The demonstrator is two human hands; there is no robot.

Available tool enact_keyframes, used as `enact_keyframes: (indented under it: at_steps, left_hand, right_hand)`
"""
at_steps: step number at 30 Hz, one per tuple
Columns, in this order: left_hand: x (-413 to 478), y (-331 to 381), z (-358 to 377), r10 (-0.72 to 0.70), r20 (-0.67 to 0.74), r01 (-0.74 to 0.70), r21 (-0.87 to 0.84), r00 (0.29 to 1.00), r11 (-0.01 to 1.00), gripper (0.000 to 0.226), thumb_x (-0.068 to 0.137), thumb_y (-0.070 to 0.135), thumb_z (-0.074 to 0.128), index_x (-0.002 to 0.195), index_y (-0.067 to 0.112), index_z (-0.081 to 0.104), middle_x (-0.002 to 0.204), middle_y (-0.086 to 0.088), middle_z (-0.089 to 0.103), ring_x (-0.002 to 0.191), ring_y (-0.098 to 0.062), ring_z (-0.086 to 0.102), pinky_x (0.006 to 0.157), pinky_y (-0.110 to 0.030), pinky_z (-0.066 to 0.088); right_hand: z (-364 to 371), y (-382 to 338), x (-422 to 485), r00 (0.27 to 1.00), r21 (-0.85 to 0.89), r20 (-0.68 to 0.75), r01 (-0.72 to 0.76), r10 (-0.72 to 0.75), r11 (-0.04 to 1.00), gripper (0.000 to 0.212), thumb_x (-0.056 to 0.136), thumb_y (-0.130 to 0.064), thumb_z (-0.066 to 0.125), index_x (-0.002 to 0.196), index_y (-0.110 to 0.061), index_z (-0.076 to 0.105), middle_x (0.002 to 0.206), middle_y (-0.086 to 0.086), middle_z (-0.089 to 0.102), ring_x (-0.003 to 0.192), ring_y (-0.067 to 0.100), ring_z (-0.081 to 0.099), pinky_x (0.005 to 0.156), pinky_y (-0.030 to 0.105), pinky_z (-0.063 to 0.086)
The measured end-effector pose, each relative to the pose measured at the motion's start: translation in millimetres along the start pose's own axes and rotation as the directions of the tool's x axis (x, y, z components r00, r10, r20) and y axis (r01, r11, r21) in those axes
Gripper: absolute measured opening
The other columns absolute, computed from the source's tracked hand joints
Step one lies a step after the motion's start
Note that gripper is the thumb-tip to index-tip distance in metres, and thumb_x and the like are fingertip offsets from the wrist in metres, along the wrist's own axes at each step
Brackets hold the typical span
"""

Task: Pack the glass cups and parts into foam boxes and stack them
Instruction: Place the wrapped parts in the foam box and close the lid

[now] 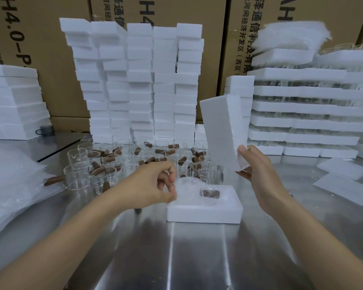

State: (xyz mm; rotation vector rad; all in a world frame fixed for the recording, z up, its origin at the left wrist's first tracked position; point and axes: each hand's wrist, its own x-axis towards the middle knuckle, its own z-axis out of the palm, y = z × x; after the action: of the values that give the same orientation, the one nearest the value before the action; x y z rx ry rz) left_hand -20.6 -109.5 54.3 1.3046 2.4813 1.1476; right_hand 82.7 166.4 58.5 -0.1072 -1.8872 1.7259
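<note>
An open white foam box (203, 214) lies on the steel table in front of me. Inside it sits a cup wrapped in bubble wrap (189, 186) with a brown part (210, 194) showing through. My left hand (155, 185) hovers at the box's left edge, its fingers curled beside the wrap; I cannot tell whether they pinch it. My right hand (258, 170) grips the lower corner of a foam lid (223, 130), held upright and tilted above the box's right side. Behind the box stand several glass cups (80, 176) with brown wooden handles (55, 180).
Tall stacks of foam boxes (134, 80) rise behind the cups. Foam trays with glassware (306, 107) are piled at the right, foam lids (11, 101) at the left. Bubble-wrap bags (11, 185) lie at the left. Loose foam pieces (344, 181) lie at the right. Cardboard cartons (57, 59) form the back wall.
</note>
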Motion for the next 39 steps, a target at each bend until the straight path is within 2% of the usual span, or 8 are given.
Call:
enact_keyframes:
  at_steps: [6,9,15,21,24,30,34,39]
  left_hand:
    - [-2,4,-2,0.034,-0.052,-0.034,0.012,0.998,0.999,0.028,0.084,0.021,0.084,0.095,0.027,0.059,0.089,0.010,0.073,0.077,-0.025,0.059,0.074,-0.037,0.051]
    - [0,8,-2,0.052,-0.215,-0.077,-0.110,0.975,0.991,0.031,0.090,0.021,0.082,0.111,0.032,0.062,0.104,0.005,0.069,0.086,-0.016,0.063,0.079,-0.032,0.051]
    - [0,19,4,0.076,-0.374,-0.257,-0.462,0.924,0.849,0.075,0.080,0.047,0.081,0.149,0.054,0.051,0.144,0.007,0.062,0.103,-0.016,0.071,0.086,-0.033,0.061]
    - [4,19,8,-0.011,-0.414,-0.228,-0.522,0.910,0.822,0.060,0.080,0.046,0.087,0.136,0.048,0.064,0.116,-0.005,0.080,0.093,-0.028,0.074,0.074,-0.034,0.059]
    - [5,17,8,-0.090,-0.334,-0.125,-0.570,0.938,0.812,0.077,0.077,0.055,0.088,0.145,0.052,0.051,0.110,-0.011,0.081,0.088,-0.029,0.078,0.084,-0.047,0.062]
    - [3,12,1,-0.057,-0.182,-0.038,-0.482,0.982,0.875,0.104,0.070,0.062,0.086,0.159,0.049,0.035,0.065,0.006,0.059,0.063,-0.008,0.060,0.063,-0.009,0.047]
    - [0,8,-12,-0.053,-0.078,0.021,-0.369,0.996,0.929,0.108,0.056,0.076,0.093,0.149,0.044,0.048,0.089,-0.014,0.060,0.083,-0.022,0.057,0.072,-0.030,0.049]
    - [-1,-5,-20,-0.094,0.047,0.103,-0.259,0.994,0.960,0.107,0.051,0.075,0.097,0.141,0.039,0.052,0.102,-0.022,0.057,0.088,-0.021,0.053,0.087,-0.042,0.045]
  right_hand:
    - [-1,-2,-1,1.000,-0.035,0.010,-0.009,0.009,0.999,0.037,0.109,-0.044,0.052,0.095,-0.012,0.065,0.083,-0.016,0.065,0.073,0.000,0.059,0.111,0.053,0.050]
    - [-2,-9,-4,0.998,-0.047,0.056,-0.020,0.022,0.999,0.043,0.110,-0.049,0.045,0.122,-0.015,0.068,0.121,-0.005,0.073,0.111,0.013,0.068,0.104,0.047,0.055]
    - [-3,-17,-7,0.996,-0.037,0.080,-0.021,0.024,0.999,0.015,0.102,-0.026,0.059,0.090,-0.023,0.067,0.097,-0.008,0.070,0.088,0.012,0.060,0.075,0.030,0.047]
    - [-7,-22,-5,0.984,0.158,0.098,-0.160,0.146,0.974,0.035,0.101,-0.054,0.058,0.103,-0.021,0.071,0.106,0.003,0.074,0.093,0.023,0.068,0.079,0.036,0.053]
    - [-8,-21,-4,0.980,0.265,0.116,-0.190,0.164,0.945,0.054,0.092,-0.050,0.071,0.134,-0.019,0.061,0.128,0.008,0.076,0.111,0.028,0.072,0.098,0.044,0.051]
    - [-17,-14,-1,0.950,0.239,0.101,-0.312,0.296,0.919,0.034,0.100,-0.037,0.069,0.126,-0.016,0.073,0.119,0.007,0.079,0.095,0.016,0.073,0.086,0.034,0.057]
    - [-18,-9,-2,0.914,0.131,0.145,-0.396,0.378,0.909,0.029,0.097,-0.038,0.069,0.118,-0.018,0.076,0.098,0.003,0.075,0.075,0.013,0.067,0.055,0.024,0.055]
    - [-15,-2,-2,0.904,-0.066,0.108,-0.409,0.414,0.910,0.031,0.093,-0.044,0.069,0.109,-0.018,0.074,0.080,0.004,0.062,0.064,0.015,0.056,0.052,0.027,0.049]
